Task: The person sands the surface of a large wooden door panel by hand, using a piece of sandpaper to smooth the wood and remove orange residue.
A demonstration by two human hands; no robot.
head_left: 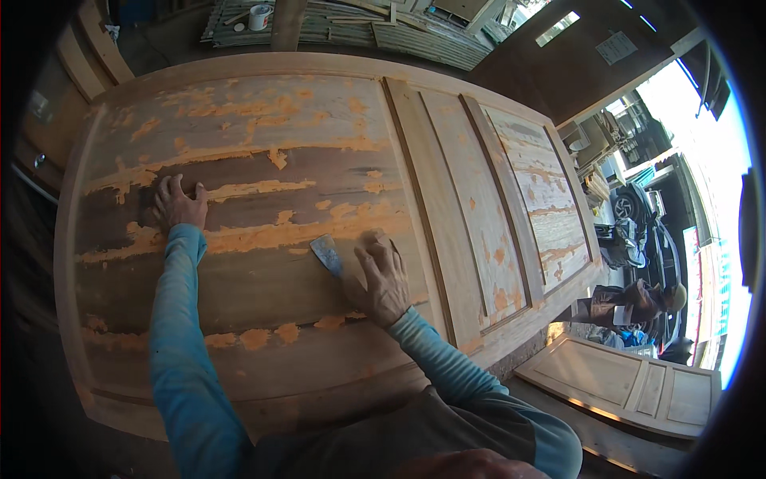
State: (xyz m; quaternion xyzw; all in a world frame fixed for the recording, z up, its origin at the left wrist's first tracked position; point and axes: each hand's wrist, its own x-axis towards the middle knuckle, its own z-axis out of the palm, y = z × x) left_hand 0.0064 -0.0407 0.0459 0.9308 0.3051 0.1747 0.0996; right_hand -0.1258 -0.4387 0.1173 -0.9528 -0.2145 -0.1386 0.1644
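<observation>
A large wooden door (263,291) lies flat before me, its left panel streaked with orange filler (255,236) along the board seams and in patches. My left hand (180,204) rests on the upper left of that panel, fingers bent and apart, with nothing visible in it. Beside a filler seam near the panel's middle, my right hand (384,279) grips a putty knife (325,254). The knife's flat metal blade points up and left, close to the panel; whether its edge touches the wood I cannot tell. Its handle is mostly hidden by the hand.
Raised strips (499,199) divide the door's right side into smaller panels. Another panelled door (630,379) lies at the lower right. A person (638,303) is beyond the right edge, near a parked vehicle (626,206). A white tub (259,17) and corrugated sheets (343,28) lie at the back.
</observation>
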